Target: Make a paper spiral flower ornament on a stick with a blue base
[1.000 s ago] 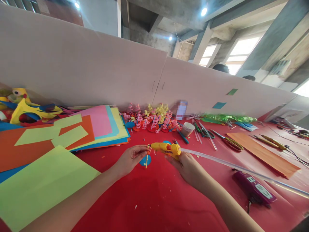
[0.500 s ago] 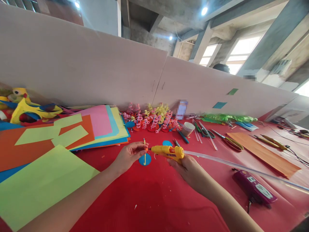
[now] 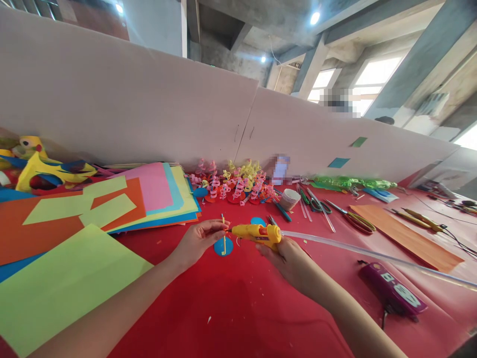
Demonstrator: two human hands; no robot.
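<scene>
Closed around a yellow hot glue gun [image 3: 261, 233] is my right hand [image 3: 285, 253]; a long clear glue stick [image 3: 346, 251] trails from its back to the right. The gun's dark nozzle points left and meets a small orange bit at the fingertips of my left hand [image 3: 199, 242]. These fingers are pinched at a thin upright yellow strip [image 3: 224, 244], whose curled lower end shows in front of a blue paper disc [image 3: 228, 247]. Whether the strip is fixed to the disc I cannot tell. A second blue disc [image 3: 258, 221] lies behind the gun.
Coloured paper sheets [image 3: 156, 191] are stacked on the left. Curly paper pieces [image 3: 238, 184] line the white partition [image 3: 149, 99]. A white cup [image 3: 289, 199], scissors [image 3: 354, 219], orange paper [image 3: 402, 236] and a purple corded device [image 3: 391, 291] lie on the right of the red table [image 3: 208, 303].
The glue gun and my right hand have shifted slightly left, bringing the nozzle closer to my left fingertips. My left hand stays nearly where it was.
</scene>
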